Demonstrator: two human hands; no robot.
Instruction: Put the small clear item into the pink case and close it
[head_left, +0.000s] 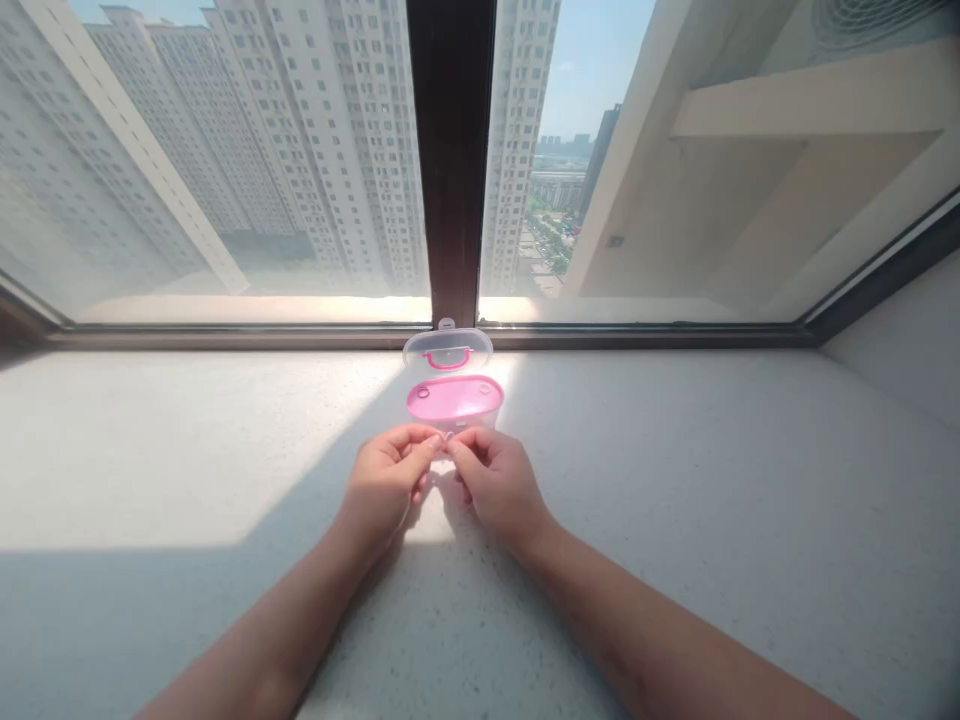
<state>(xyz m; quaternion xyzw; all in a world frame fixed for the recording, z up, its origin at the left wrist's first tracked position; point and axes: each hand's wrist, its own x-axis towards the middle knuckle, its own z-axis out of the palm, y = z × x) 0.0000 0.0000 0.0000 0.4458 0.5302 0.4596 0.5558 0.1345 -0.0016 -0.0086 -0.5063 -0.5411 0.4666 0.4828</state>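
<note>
Hands pinching tiny pale item together; pink-topped box just beyond; clear pink-handled lid behind

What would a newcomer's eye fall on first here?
Probably the bright pink-topped container near the middle, with a clear lid behind it, by the window frame. Next, the left hand and right hand, meeting on its near side at a small pale thing.
</note>
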